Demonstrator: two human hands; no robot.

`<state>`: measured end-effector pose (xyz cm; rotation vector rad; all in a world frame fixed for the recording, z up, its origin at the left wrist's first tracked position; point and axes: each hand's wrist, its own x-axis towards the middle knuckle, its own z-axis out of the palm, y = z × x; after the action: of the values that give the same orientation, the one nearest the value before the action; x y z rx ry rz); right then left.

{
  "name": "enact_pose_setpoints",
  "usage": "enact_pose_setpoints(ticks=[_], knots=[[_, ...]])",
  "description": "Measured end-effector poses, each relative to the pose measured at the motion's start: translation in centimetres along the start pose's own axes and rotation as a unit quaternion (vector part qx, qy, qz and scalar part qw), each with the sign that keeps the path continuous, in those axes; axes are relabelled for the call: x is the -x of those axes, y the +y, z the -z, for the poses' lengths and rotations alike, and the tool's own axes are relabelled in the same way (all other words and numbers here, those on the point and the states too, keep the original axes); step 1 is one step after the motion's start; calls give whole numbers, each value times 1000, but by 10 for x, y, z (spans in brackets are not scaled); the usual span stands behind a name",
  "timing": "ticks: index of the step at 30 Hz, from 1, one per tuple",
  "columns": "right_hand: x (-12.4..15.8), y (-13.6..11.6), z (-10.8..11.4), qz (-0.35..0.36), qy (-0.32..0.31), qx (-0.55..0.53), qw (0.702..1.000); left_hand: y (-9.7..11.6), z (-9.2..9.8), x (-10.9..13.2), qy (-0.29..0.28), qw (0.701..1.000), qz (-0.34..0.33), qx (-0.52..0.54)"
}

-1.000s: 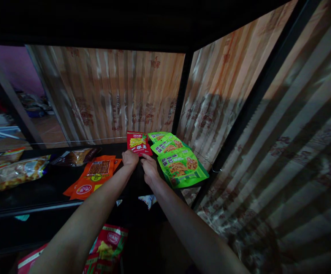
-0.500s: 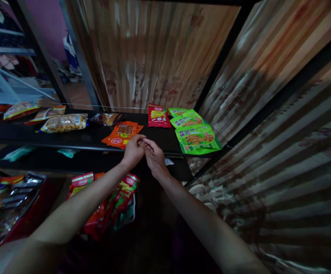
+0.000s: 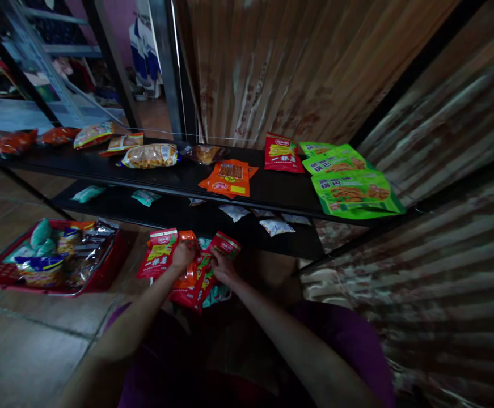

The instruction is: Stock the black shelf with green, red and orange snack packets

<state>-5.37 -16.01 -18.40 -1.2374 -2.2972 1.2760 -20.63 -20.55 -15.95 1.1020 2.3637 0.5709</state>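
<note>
Several snack bags lie bunched together low in front of the shelf. My left hand [image 3: 184, 255] is closed at the upper part of an orange snack bag [image 3: 190, 274], beside a red snack bag [image 3: 160, 253] on its left. With fingers pinched, my right hand [image 3: 223, 268] grips another red snack bag [image 3: 226, 244] near its top. More red bags and a teal packet [image 3: 218, 294] show beneath my hands. On the upper shelf [image 3: 278, 190] lie orange packets [image 3: 228, 177], one upright-printed red bag [image 3: 283, 153] and several green bags [image 3: 355, 192].
A red basket [image 3: 117, 255] of mixed snacks stands on the tiled floor at left. Small white packets [image 3: 277, 227] and teal packets [image 3: 146, 197] lie on the lower shelf [image 3: 174, 218]. Dark posts and a curtain [image 3: 442, 272] border the right side.
Both hands have moved down from the upper shelf's front edge, where they were together, to the pile of bags below. They are now apart, each on a bag. The view has tilted down and left.
</note>
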Motion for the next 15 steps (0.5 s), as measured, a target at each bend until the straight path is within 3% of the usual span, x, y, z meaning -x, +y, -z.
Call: enact_pose_setpoints(ticks=[4,6,10,15], knots=[[-15,4,-20,19,-71,110,991,-43,2,-23,20,998,36,-47],[-24,2,-30,24,-116,149,982,-68,3,-33,31,987,107,-114],[-44,1,-50,-8,-188,196,962,-118,-1,-45,38,978,148,-142],[-72,8,-67,-37,-214,235,947,-143,-11,-52,9,979,132,-153]])
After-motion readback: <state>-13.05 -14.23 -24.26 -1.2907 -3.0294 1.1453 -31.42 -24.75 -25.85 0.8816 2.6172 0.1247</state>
